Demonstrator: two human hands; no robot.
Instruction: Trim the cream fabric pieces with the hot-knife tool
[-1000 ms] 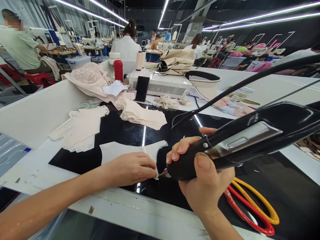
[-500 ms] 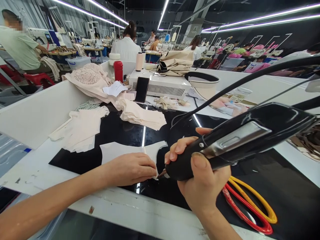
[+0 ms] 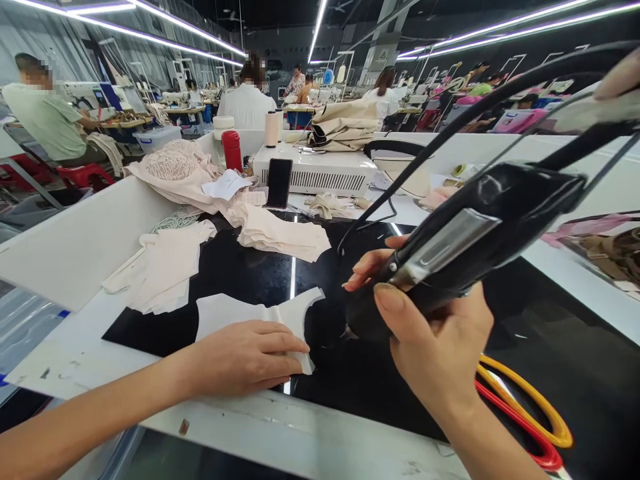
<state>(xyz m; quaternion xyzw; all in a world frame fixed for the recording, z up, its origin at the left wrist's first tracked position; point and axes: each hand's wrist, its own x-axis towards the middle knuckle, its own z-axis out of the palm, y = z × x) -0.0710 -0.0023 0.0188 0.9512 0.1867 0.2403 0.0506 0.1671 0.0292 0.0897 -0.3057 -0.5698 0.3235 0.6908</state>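
Observation:
A white cut fabric panel point(image 3: 227, 313) lies on the black work surface, its right end slightly raised. My left hand point(image 3: 250, 353) rests flat on the panel's near right part, fingers stretched out and pressing it down. In my right hand point(image 3: 435, 340) is a black corded hand tool point(image 3: 450, 247) with a silver lever, my fingers and thumb wrapped around its body. The tool's small metal tip points down left, apart from the panel. Close to my right wrist lie scissors with yellow and red handles point(image 3: 530, 400), partly hidden by my forearm.
Stacks of pale fabric pieces point(image 3: 285, 233) lie beyond and to the left. A phone point(image 3: 279, 183) leans on a white vented box point(image 3: 320, 175), near a red bottle point(image 3: 231, 150). Cables point(image 3: 430, 167) arch over the right side. Low white walls border the table; people work behind.
My right hand has drawn the tool right, away from the panel's edge. My left hand has shifted slightly left and down with the panel, its fingers flatter on it.

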